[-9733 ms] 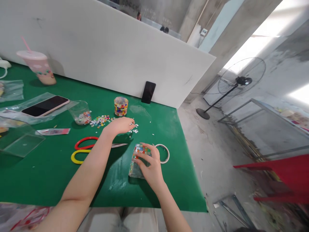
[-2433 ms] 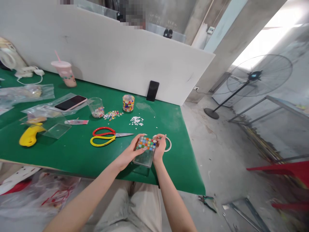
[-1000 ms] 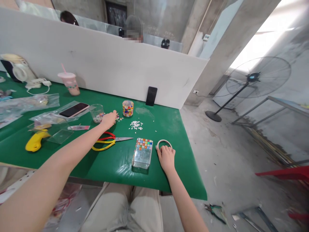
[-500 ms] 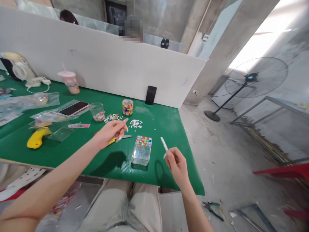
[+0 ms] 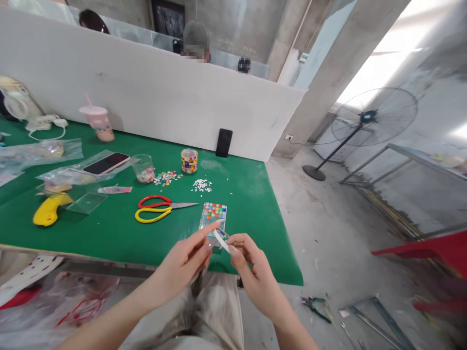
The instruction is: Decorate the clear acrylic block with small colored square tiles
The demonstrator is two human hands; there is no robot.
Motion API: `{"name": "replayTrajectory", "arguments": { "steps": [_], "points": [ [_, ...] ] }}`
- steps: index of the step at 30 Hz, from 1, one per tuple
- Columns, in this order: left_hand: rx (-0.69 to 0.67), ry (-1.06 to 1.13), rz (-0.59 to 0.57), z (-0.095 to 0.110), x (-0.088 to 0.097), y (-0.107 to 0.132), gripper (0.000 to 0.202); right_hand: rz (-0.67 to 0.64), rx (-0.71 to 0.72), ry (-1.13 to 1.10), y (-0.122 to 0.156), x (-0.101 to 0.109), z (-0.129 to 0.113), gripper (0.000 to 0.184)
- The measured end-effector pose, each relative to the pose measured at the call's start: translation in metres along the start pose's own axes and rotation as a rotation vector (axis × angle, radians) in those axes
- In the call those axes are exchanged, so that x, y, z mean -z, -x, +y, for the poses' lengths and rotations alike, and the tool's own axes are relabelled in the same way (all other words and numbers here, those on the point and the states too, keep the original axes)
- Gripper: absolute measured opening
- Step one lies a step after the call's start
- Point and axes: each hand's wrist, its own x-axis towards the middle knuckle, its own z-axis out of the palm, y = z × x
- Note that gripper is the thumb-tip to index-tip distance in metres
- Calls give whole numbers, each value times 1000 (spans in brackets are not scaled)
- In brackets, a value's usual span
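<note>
Between my right thumb and fingers is a narrow white strip (image 5: 221, 241), slanting up to the left; my right hand (image 5: 251, 267) is closed on its lower end. My left hand (image 5: 189, 257) reaches to the strip's upper end, index finger stretched out and apart from the thumb. Behind the fingertips lies a clear box (image 5: 213, 211) with small coloured mosaic tiles over its far part; my hands partly hide the rest. Red-and-yellow-handled scissors (image 5: 155, 209) rest left of the box, blades slightly apart. Beyond are loose white pieces (image 5: 202, 184) and coloured pieces (image 5: 168, 178).
A mosaic-covered round jar (image 5: 189, 161) and a clear cup (image 5: 143, 169) of pieces stand behind. A black phone (image 5: 224, 142) leans on the white partition (image 5: 153, 92). Farther left are another phone (image 5: 106, 164), a yellow-handled tool (image 5: 51, 209) and a pink tumbler (image 5: 99, 124).
My left hand has come down and right from above the scissors, uncovering them, to the strip's end. My right hand has moved left with the white strip, in front of the box.
</note>
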Motion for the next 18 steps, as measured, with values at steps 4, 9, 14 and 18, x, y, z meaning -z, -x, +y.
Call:
{"name": "replayTrajectory", "arguments": {
  "steps": [4,9,14,18],
  "points": [
    [19,77,-61,-4,-9,10,54,107,-5,-117,-3,-10,4,23],
    [73,216,-163,3,-8,19,59,172,24,-169,-3,-17,4,24],
    [67,334,-225,6,-5,23,54,191,32,-165,0,-20,1,22],
    [-48,465,-116,8,-3,24,41,205,-3,-207,2,-22,-2,23]
  ]
}}
